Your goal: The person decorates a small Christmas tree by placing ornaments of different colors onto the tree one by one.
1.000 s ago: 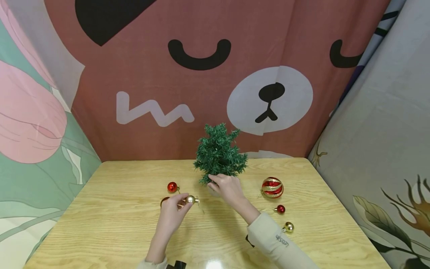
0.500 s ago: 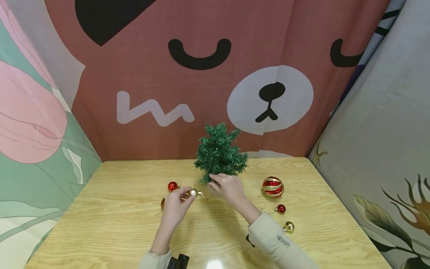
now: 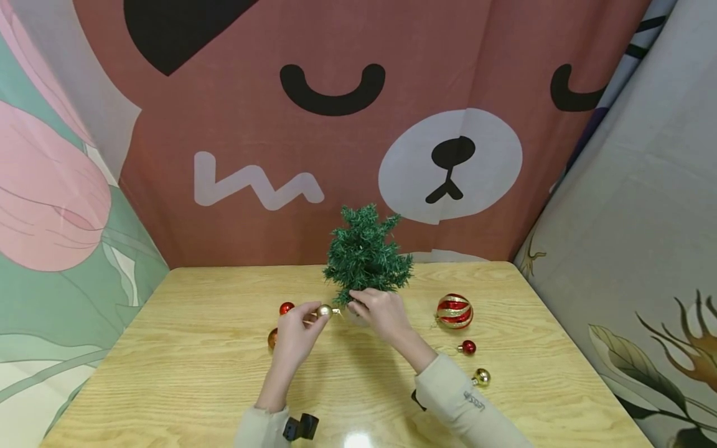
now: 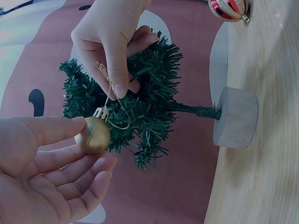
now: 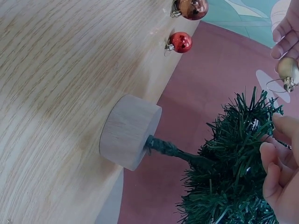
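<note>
My left hand (image 3: 297, 339) pinches a matte gold Christmas ball (image 4: 92, 136) between thumb and fingers, its metal cap and looped gold cord pointing toward the tree. A small green artificial Christmas tree (image 3: 366, 249) stands upright on a round wooden base (image 5: 128, 133) at the back of the table. At the tree's lower front, my right hand (image 3: 385, 316) pinches a branch between thumb and fingertips; the fingers partly cover the branch tip. In the left wrist view, the gold cord overlaps the right hand's thumb and the green branches.
Left of the tree lie a shiny red ball (image 3: 286, 308) and a copper-coloured ball (image 5: 194, 8). On the right are a large red-and-gold striped ball (image 3: 455, 311), a small dark red ball (image 3: 468, 347) and a shiny gold ball (image 3: 482, 376). A printed curtain (image 3: 252, 236) hangs behind the table.
My left hand has moved forward and slightly right with the gold ball, bringing it nearer the tree and my right hand. The right hand has stayed at the branch.
</note>
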`<state>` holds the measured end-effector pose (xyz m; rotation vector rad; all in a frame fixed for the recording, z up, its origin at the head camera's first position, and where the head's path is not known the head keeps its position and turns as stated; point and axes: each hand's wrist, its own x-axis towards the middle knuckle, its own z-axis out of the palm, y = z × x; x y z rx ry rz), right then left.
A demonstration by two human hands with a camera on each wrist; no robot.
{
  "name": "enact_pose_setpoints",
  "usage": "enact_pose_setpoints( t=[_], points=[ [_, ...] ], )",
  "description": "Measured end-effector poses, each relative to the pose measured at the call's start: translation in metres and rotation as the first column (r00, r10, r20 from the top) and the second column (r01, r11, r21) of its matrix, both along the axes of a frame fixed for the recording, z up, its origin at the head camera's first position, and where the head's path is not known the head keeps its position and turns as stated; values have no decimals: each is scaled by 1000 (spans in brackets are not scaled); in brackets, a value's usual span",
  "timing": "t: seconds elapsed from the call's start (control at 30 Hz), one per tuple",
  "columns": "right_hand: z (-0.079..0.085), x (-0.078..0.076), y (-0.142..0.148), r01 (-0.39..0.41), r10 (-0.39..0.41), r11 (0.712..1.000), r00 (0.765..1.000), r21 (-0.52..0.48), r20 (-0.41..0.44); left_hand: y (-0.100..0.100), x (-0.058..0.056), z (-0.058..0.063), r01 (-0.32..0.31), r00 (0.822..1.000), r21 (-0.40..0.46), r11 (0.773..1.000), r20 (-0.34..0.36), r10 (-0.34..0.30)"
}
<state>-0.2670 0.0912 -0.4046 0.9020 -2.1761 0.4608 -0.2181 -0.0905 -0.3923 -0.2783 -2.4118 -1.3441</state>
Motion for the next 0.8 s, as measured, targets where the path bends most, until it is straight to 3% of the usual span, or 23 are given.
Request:
enact_pose_setpoints(
  t=[0.3, 0.8],
  points=[
    [0, -1, 0, -1, 1, 1000, 1000, 2, -27, 2, -5, 1, -32, 999, 51, 998, -11, 33],
    [3, 0, 0, -97, 98, 991, 995, -96, 6, 6, -13, -1, -53, 998, 93, 994, -23, 56]
  ],
)
